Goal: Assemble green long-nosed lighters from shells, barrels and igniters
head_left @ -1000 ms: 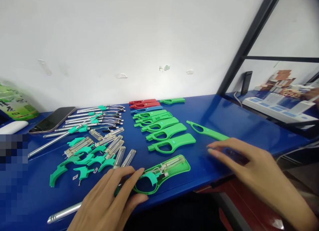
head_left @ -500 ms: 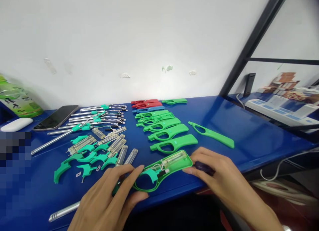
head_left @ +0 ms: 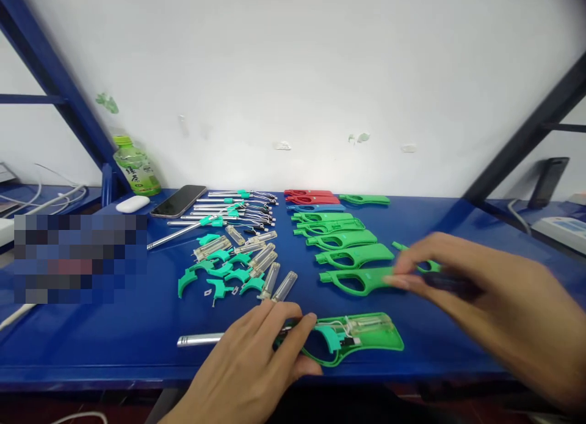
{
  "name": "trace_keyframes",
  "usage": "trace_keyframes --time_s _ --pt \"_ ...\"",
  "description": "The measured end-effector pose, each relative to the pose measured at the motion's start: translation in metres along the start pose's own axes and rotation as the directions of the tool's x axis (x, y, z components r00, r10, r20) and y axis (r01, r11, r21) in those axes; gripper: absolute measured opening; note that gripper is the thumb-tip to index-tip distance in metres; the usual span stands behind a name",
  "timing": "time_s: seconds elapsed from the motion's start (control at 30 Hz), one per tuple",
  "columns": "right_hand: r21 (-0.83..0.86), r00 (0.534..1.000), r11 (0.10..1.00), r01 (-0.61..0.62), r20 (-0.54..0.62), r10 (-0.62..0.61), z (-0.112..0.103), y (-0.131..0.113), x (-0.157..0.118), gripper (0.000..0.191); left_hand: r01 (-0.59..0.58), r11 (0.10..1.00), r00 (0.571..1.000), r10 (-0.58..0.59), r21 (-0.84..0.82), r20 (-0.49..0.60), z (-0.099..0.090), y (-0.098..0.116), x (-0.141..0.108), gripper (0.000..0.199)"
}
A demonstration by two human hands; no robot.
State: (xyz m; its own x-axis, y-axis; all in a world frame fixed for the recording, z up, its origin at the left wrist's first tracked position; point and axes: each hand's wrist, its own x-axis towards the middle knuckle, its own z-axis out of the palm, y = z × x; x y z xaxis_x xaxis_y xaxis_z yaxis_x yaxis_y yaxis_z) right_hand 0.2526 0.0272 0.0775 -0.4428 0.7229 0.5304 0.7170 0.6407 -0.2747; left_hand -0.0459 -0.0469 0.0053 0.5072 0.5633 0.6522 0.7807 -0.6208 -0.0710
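Observation:
My left hand [head_left: 256, 357] grips the front of a green lighter shell half [head_left: 384, 337] near the table's front edge. Inside that half lie a clear fuel tank [head_left: 370, 323], a teal trigger [head_left: 330, 338] and thin white wires. A silver metal tube [head_left: 199, 340] sticks out to the left from under my fingers. Farther right, my right hand [head_left: 485, 302], smeared by motion, has its thumb and fingertips at the rear end of another green shell half [head_left: 354, 282]. A dark purple handle [head_left: 451, 283] sits in its palm; the tool's kind is hidden.
More green shell halves [head_left: 354, 254], red ones [head_left: 314, 199] and a blue one [head_left: 315, 208] lie behind. To the left are teal triggers [head_left: 187, 280], clear tanks [head_left: 284, 286] and metal tubes with wires [head_left: 183, 233]. A phone [head_left: 180, 201] and bottle [head_left: 136, 168] stand farther back.
The view has swung left. My right hand has left the filled shell half and moved up to the nearest shell half in the row. My left hand still holds the filled half.

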Motion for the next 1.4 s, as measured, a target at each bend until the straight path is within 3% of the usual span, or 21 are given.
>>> trace_keyframes --time_s 0.03,0.1,0.17,0.3,0.43,0.53,0.63,0.77,0.87,0.93,1.03,1.13,1.27,1.4 --pt "0.033 0.993 0.997 0.067 0.094 -0.07 0.003 -0.011 0.016 0.007 0.001 1.0 1.0 -0.001 -0.003 0.008 0.001 0.0 0.0 0.038" --pt "0.107 0.949 0.971 0.213 0.213 -0.231 0.018 -0.035 0.052 0.013 0.003 1.0 1.0 -0.003 -0.008 0.011 0.002 0.0 0.002 0.038" --pt "0.092 0.909 0.952 0.293 0.282 -0.307 0.041 -0.057 0.085 0.009 0.006 1.0 1.0 -0.006 -0.015 0.015 0.002 -0.001 0.003 0.037" --pt "0.121 0.869 0.921 0.371 0.306 -0.39 0.096 -0.083 0.128 0.007 0.01 1.0 0.998 -0.008 -0.027 0.055 0.002 0.0 0.002 0.039" --pt "0.168 0.827 0.89 0.424 0.33 -0.456 0.136 -0.091 0.141 0.011 0.005 1.0 0.999 -0.004 -0.028 0.033 0.005 -0.002 0.0 0.04" --pt "0.19 0.806 0.878 0.439 0.348 -0.479 0.145 -0.092 0.145 0.015 -0.001 0.999 1.0 0.002 -0.035 0.021 0.008 -0.003 0.001 0.042" --pt "0.201 0.812 0.887 0.417 0.357 -0.462 0.128 -0.09 0.144 0.019 0.005 0.999 1.0 -0.004 -0.034 0.03 0.007 -0.002 0.0 0.041" --pt "0.195 0.829 0.913 0.359 0.383 -0.408 0.074 -0.081 0.119 0.02 0.018 0.999 0.999 -0.016 -0.049 0.039 0.005 0.0 0.0 0.039" --pt "0.164 0.835 0.948 0.273 0.448 -0.318 0.037 -0.066 0.072 0.015 0.014 0.998 0.999 -0.011 -0.067 0.037 0.005 -0.002 0.001 0.039" --pt "0.077 0.872 0.974 0.213 0.435 -0.225 0.025 -0.053 0.033 0.023 0.008 0.998 0.999 -0.005 -0.065 0.051 0.005 -0.003 0.001 0.04" --pt "-0.031 0.92 0.984 0.177 0.359 -0.154 0.027 -0.035 -0.021 0.043 0.015 0.999 0.997 -0.012 -0.038 0.076 0.005 -0.004 -0.002 0.04" --pt "-0.034 0.951 0.995 0.089 0.3 -0.075 0.038 -0.023 -0.053 0.043 0.015 0.999 0.994 -0.01 -0.049 0.109 0.004 -0.005 -0.002 0.038" --pt "0.041 0.96 0.999 -0.022 0.278 0.01 0.044 -0.019 -0.063 0.041 0.017 0.994 0.986 0.001 -0.106 0.164 0.003 -0.005 0.004 0.031" --pt "0.12 0.965 0.989 -0.09 0.256 0.057 0.044 -0.02 -0.064 0.039 0.008 0.989 0.992 0.011 -0.145 0.126 0.006 -0.004 0.006 0.032"
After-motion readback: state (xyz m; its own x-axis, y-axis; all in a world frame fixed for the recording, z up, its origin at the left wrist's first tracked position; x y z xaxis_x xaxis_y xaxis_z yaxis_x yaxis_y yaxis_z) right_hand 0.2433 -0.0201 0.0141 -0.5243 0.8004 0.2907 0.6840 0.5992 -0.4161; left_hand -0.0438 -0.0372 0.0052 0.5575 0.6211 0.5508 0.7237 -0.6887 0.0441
